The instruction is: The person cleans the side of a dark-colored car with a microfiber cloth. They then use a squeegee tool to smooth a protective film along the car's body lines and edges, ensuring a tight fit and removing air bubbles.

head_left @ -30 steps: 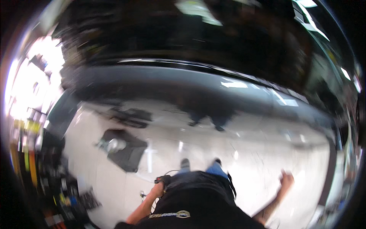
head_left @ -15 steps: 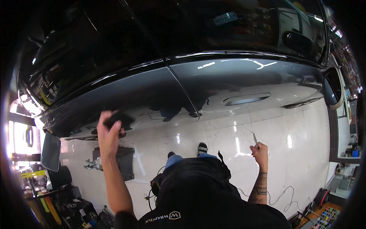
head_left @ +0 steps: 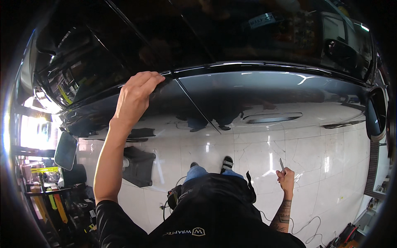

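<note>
The dark, glossy side of a car [head_left: 198,97] fills the view ahead of me, with a narrow door gap [head_left: 196,103] running down it. My left hand [head_left: 136,93] reaches up to the window-line trim [head_left: 235,67], just left of that gap. Its fingers are held together and bent against the top of the door panel. A dark patch beneath them may be something held, but I cannot make it out. Low on the right, away from the car, my right hand [head_left: 286,179] grips a slim silver cutter knife [head_left: 282,165], blade end pointing up.
A side mirror [head_left: 375,113] juts out at far right. A door handle recess [head_left: 273,118] sits in the right door. On the pale tiled floor [head_left: 198,157] stands a dark stool-like item [head_left: 139,166]. A cable [head_left: 312,231] trails at lower right; a cluttered tool rack [head_left: 53,198] stands left.
My left hand has risen from low beside the door to the trim near the door gap; a dark thing showed in it before. The right hand still holds the knife. The view has shifted slightly.
</note>
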The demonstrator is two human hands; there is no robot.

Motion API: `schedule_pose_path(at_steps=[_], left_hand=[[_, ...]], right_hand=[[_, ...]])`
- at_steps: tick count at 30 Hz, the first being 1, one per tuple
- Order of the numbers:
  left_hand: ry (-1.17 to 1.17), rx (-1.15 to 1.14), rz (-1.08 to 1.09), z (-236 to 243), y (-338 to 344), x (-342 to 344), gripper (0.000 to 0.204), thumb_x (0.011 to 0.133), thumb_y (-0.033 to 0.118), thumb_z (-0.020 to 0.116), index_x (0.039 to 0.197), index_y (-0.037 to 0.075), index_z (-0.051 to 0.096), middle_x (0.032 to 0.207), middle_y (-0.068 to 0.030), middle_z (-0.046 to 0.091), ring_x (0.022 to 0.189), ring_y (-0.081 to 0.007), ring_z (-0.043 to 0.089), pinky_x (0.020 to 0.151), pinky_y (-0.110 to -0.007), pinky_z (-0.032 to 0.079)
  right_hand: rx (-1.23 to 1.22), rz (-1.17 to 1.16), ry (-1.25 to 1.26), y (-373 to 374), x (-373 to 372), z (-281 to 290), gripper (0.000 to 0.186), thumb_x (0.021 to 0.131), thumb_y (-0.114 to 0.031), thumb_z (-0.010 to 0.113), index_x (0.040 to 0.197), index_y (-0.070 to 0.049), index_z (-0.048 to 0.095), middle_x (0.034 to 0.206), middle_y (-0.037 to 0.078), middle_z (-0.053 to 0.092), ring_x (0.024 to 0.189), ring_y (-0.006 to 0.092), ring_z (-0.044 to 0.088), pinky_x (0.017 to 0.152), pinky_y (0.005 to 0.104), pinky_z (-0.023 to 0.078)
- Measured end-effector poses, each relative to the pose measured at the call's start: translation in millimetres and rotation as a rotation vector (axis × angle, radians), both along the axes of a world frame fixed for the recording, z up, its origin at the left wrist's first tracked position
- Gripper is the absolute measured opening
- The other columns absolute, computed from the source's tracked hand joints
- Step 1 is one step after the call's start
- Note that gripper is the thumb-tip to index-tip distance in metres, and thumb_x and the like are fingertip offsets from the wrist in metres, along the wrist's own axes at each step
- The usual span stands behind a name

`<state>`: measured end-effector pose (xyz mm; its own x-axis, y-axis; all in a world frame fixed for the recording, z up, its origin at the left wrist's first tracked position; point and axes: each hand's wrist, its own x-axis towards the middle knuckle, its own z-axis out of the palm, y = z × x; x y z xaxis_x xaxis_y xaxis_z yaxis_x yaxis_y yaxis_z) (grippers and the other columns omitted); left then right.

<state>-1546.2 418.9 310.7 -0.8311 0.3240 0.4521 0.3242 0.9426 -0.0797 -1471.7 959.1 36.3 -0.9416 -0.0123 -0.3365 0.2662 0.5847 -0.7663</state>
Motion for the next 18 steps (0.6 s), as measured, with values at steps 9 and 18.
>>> schedule_pose_path(at_steps=[9,18], left_hand=[[-0.046,0.003,0.131,-2,5,-9,0.036,0.077,-0.014,0.057,0.107,0.003,0.067,0.106,-0.0165,0.069,0.100,-0.0373,0.066,0.088,-0.043,0.055],[-0.377,0.212,0.302,43,-3,-27,0.026,0.093,0.004,0.061,0.119,0.003,0.067,0.097,-0.0161,0.071,0.089,-0.0220,0.070,0.083,-0.035,0.052]], right_hand=[[0.040,-0.003,-0.031,-8,-23,-1,0.035,0.084,-0.010,0.073,0.064,0.003,0.048,0.057,0.009,0.048,0.045,0.0178,0.057,0.044,0.0332,0.043],[-0.070,-0.022,-0.015,-4,-11,-15,0.039,0.084,-0.016,0.074,0.062,-0.001,0.045,0.054,0.007,0.048,0.047,0.0164,0.057,0.047,0.0329,0.043]])
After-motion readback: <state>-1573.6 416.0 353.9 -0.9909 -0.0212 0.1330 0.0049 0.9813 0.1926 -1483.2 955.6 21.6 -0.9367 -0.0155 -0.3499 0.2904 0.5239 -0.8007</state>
